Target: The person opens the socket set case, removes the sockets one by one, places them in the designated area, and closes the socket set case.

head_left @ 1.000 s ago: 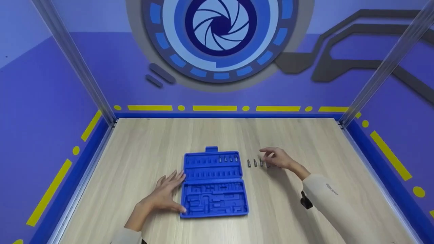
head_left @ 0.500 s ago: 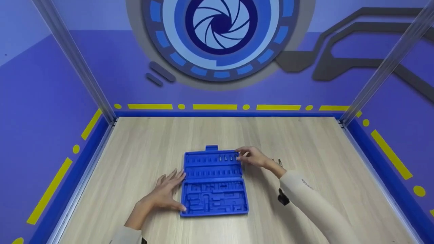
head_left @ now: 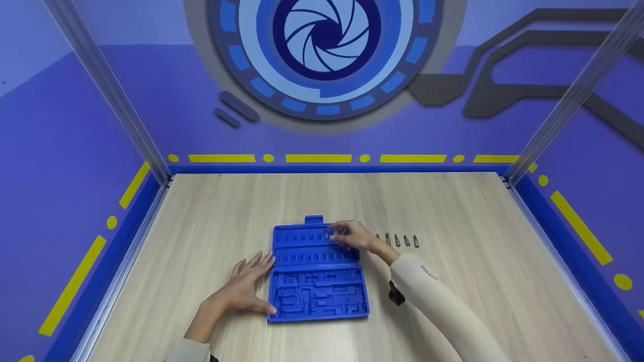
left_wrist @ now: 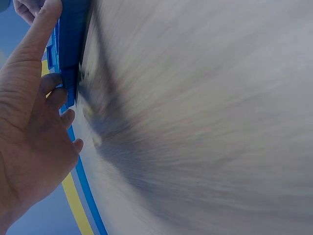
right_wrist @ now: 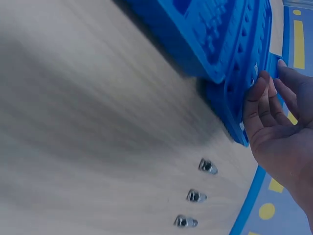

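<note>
A blue plastic bit case [head_left: 313, 318] lies unfolded on the table, its lower half moulded with recesses. My left hand [head_left: 246, 286] rests against its left side, fingers spread, thumb on the lower left corner. Over the upper half, my right hand [head_left: 356, 235] has thumb and finger curled about a small screwdriver bit [head_left: 327, 234] in the slotted row. That hand covers the row's right end. Several more bits [head_left: 397, 241] stand in a line right of the case, partly behind the right wrist; the right wrist view shows some of these bits [right_wrist: 196, 196] near the case.
The wooden table [head_left: 211, 211] is bounded by blue walls with yellow markings. A metal post [head_left: 115, 100] rises at the back left corner and another post [head_left: 568, 100] at the back right. The case latch tab [head_left: 314, 219] points toward the back.
From beside the bits on the table, my right hand has moved left past the case's right edge and onto the slotted row. The left hand and the case have stayed put.
</note>
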`<move>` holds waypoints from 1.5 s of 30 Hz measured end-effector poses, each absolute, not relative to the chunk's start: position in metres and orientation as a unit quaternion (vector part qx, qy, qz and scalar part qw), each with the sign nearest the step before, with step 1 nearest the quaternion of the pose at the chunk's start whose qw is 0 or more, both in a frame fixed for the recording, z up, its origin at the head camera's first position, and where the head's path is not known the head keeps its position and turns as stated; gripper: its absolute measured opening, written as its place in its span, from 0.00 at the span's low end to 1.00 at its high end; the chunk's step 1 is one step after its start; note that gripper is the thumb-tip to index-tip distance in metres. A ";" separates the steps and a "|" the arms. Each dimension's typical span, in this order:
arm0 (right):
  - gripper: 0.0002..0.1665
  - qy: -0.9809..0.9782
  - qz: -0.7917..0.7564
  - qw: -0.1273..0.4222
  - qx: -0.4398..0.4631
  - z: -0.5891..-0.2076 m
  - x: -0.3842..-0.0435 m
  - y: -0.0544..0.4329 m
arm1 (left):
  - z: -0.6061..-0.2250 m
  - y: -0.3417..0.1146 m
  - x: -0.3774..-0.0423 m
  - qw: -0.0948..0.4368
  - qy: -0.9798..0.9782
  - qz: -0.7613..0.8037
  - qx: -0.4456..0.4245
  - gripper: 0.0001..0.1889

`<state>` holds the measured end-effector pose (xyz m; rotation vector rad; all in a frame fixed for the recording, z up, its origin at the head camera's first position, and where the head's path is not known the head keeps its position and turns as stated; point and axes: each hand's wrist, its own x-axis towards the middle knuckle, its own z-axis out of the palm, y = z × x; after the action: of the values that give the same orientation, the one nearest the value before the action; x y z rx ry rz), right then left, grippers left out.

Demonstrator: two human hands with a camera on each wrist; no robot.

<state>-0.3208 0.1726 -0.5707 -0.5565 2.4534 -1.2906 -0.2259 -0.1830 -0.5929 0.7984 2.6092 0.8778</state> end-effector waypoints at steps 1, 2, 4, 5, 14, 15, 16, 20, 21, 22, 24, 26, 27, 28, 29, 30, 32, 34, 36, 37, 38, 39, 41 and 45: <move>0.23 0.859 -0.449 0.154 -0.194 -0.572 -0.321 0.170 | -0.593 -0.183 -0.226 0.137 0.902 0.302 0.276 0.70; 0.23 0.862 -0.444 0.150 -0.194 -0.573 -0.322 0.168 | -0.593 -0.183 -0.226 0.136 0.902 0.301 0.277 0.70; 0.22 0.869 -0.436 0.141 -0.188 -0.576 -0.324 0.164 | -0.593 -0.183 -0.226 0.136 0.903 0.300 0.277 0.70; 0.22 0.874 -0.429 0.136 -0.183 -0.577 -0.324 0.162 | -0.593 -0.183 -0.227 0.136 0.903 0.298 0.278 0.70; 0.17 0.926 -0.347 0.082 -0.121 -0.581 -0.330 0.145 | -0.594 -0.184 -0.226 0.134 0.906 0.294 0.275 0.71; 0.16 0.930 -0.339 0.077 -0.118 -0.582 -0.330 0.144 | -0.595 -0.185 -0.227 0.133 0.906 0.293 0.276 0.71; 0.16 0.933 -0.333 0.076 -0.113 -0.582 -0.331 0.144 | -0.595 -0.184 -0.227 0.131 0.906 0.293 0.277 0.71; 0.17 0.937 -0.326 0.087 -0.094 -0.581 -0.331 0.143 | -0.595 -0.184 -0.227 0.128 0.904 0.294 0.282 0.70; 0.17 0.937 -0.326 0.089 -0.091 -0.581 -0.331 0.143 | -0.596 -0.184 -0.227 0.128 0.903 0.296 0.283 0.70; 0.17 0.936 -0.328 0.092 -0.090 -0.581 -0.331 0.143 | -0.596 -0.183 -0.227 0.129 0.902 0.298 0.284 0.70; 0.17 0.935 -0.330 0.093 -0.091 -0.580 -0.330 0.143 | -0.595 -0.183 -0.226 0.130 0.901 0.301 0.283 0.70; 0.16 0.935 -0.329 0.090 -0.095 -0.579 -0.330 0.142 | -0.595 -0.184 -0.226 0.129 0.902 0.301 0.283 0.70; 0.16 0.935 -0.329 0.086 -0.099 -0.579 -0.330 0.142 | -0.595 -0.184 -0.226 0.129 0.902 0.300 0.282 0.70; 0.16 0.935 -0.328 0.084 -0.101 -0.579 -0.329 0.142 | -0.595 -0.184 -0.226 0.128 0.903 0.298 0.282 0.71; 0.16 0.935 -0.328 0.082 -0.104 -0.579 -0.329 0.142 | -0.596 -0.184 -0.227 0.126 0.904 0.297 0.282 0.71; 0.15 0.936 -0.327 0.078 -0.106 -0.579 -0.328 0.142 | -0.596 -0.184 -0.227 0.125 0.904 0.296 0.282 0.71; 0.15 0.935 -0.330 0.074 -0.108 -0.579 -0.327 0.142 | -0.596 -0.185 -0.227 0.124 0.904 0.295 0.283 0.71; 0.14 0.933 -0.337 0.071 -0.109 -0.579 -0.326 0.142 | -0.596 -0.184 -0.227 0.124 0.904 0.296 0.283 0.71; 0.13 0.929 -0.345 0.071 -0.111 -0.579 -0.326 0.141 | -0.596 -0.184 -0.227 0.125 0.903 0.296 0.284 0.71; 0.12 0.928 -0.349 0.073 -0.113 -0.579 -0.326 0.141 | -0.596 -0.184 -0.227 0.125 0.903 0.296 0.284 0.71; 0.11 0.927 -0.351 0.073 -0.115 -0.579 -0.325 0.140 | -0.596 -0.184 -0.227 0.124 0.904 0.295 0.284 0.71; 0.10 0.926 -0.351 0.074 -0.118 -0.579 -0.325 0.140 | -0.596 -0.184 -0.227 0.124 0.904 0.294 0.284 0.71; 0.08 0.927 -0.347 0.076 -0.122 -0.580 -0.325 0.140 | -0.596 -0.185 -0.227 0.122 0.905 0.293 0.284 0.71; 0.07 0.928 -0.341 0.071 -0.133 -0.583 -0.324 0.141 | -0.595 -0.185 -0.226 0.119 0.905 0.294 0.283 0.71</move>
<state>-0.3242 0.1410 -0.5832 -0.4000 2.7903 -1.0257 -0.2265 -0.1848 -0.5947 0.8286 2.6460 0.8602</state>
